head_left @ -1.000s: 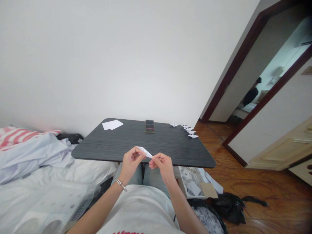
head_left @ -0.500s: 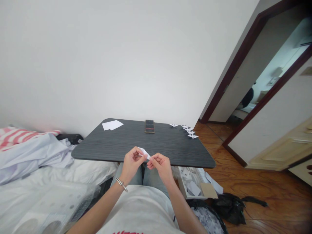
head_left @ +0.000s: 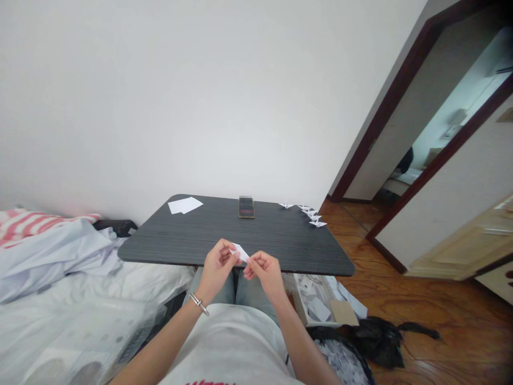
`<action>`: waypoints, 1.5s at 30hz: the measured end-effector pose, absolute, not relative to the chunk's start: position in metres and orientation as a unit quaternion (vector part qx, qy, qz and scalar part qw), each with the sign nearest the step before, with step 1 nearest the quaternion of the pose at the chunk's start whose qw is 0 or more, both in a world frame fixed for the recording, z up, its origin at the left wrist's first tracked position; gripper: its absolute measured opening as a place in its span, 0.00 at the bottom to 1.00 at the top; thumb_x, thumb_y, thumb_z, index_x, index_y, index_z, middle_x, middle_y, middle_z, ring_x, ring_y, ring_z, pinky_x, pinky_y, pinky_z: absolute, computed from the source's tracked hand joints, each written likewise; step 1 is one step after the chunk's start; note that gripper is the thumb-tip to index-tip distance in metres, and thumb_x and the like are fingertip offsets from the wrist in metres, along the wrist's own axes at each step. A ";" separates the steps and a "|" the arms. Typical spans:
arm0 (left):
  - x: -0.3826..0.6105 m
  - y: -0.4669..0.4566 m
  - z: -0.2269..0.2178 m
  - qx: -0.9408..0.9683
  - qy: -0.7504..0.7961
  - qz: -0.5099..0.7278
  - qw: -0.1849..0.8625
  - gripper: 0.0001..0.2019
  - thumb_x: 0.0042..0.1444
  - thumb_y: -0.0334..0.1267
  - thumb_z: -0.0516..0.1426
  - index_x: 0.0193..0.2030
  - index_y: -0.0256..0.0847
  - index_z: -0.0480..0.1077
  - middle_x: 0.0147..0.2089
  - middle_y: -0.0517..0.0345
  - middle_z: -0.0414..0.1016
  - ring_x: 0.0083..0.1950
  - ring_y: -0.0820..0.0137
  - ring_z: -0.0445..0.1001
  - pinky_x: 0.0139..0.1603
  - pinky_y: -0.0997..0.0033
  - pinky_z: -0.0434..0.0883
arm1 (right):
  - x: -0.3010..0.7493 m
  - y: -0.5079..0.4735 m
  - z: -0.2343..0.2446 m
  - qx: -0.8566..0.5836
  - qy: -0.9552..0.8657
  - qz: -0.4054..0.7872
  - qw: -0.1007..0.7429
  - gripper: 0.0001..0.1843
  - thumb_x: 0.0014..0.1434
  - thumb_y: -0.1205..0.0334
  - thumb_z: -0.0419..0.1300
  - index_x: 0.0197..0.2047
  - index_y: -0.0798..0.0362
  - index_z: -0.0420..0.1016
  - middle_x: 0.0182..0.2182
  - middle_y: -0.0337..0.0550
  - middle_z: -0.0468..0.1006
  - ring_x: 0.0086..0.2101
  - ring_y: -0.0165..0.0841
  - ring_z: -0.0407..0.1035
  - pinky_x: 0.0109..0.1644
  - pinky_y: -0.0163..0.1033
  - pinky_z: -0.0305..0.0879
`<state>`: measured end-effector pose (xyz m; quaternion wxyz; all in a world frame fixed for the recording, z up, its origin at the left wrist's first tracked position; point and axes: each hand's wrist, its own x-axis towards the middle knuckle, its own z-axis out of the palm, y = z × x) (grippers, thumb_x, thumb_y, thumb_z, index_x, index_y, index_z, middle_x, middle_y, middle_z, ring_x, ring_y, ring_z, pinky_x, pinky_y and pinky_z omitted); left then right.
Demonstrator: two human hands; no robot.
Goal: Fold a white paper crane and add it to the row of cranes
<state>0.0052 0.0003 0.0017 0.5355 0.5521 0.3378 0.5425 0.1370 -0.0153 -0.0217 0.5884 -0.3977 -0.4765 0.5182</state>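
- The left hand (head_left: 216,265) sits in the lower middle of the frame, just in front of the near edge of the tabletop (head_left: 200,238). Its grip is pinched together on the left part of a small folded white paper (head_left: 240,251).
- The right hand (head_left: 265,270) is just to the right of it. Its thumb and forefinger are clamped on the right tip of the same paper.
- The folded white paper is held in the air between the two hands, over the person's lap and level with the tabletop's near edge. It does not rest on the tabletop.
- A silver bracelet (head_left: 199,303) circles the left wrist.
- Toward the far edge of the dark grey tabletop, a phone (head_left: 246,207) lies near the middle.
- Loose white sheets (head_left: 185,205) lie at the far left corner.
- A row of small folded paper figures (head_left: 311,215) runs along the far right corner, well apart from the hands.
- At lower right, on the wooden floor, an open box of paper scraps (head_left: 317,308) stands beside a black bag (head_left: 380,340).
- A bed (head_left: 60,267) with crumpled pale bedding fills the left of the frame.
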 end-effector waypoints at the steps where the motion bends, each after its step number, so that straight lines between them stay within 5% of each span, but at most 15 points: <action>1: 0.005 0.000 0.002 0.557 0.338 0.535 0.537 0.09 0.47 0.35 0.57 0.30 0.38 0.58 0.26 0.64 0.67 0.27 0.77 0.69 0.32 0.74 0.70 | 0.137 -0.015 -0.022 -0.397 -0.479 0.521 0.584 0.11 0.48 0.57 0.60 0.23 0.57 0.69 0.15 0.36 0.73 0.15 0.25 0.66 0.19 0.28 0.63; 26: -0.005 0.005 0.000 0.570 0.294 0.455 0.618 0.10 0.49 0.35 0.57 0.36 0.38 0.59 0.27 0.60 0.73 0.29 0.75 0.73 0.33 0.74 0.70 | 0.140 -0.015 -0.023 -0.407 -0.484 0.520 0.575 0.11 0.49 0.59 0.59 0.22 0.57 0.68 0.13 0.35 0.72 0.13 0.23 0.63 0.17 0.27 0.62; 37: -0.007 0.007 0.000 0.575 0.300 0.441 0.621 0.11 0.51 0.39 0.55 0.39 0.37 0.60 0.28 0.56 0.74 0.31 0.70 0.75 0.35 0.70 0.71 | 0.143 -0.013 -0.025 -0.407 -0.482 0.524 0.572 0.11 0.49 0.58 0.59 0.22 0.57 0.68 0.14 0.36 0.72 0.13 0.23 0.64 0.17 0.27 0.61; 45: 0.000 0.002 0.001 0.585 0.343 0.472 0.564 0.10 0.47 0.36 0.57 0.33 0.38 0.60 0.27 0.61 0.73 0.28 0.75 0.72 0.32 0.75 0.69 | 0.138 -0.013 -0.026 -0.414 -0.489 0.532 0.553 0.12 0.46 0.57 0.61 0.23 0.57 0.68 0.14 0.36 0.72 0.14 0.24 0.64 0.17 0.28 0.62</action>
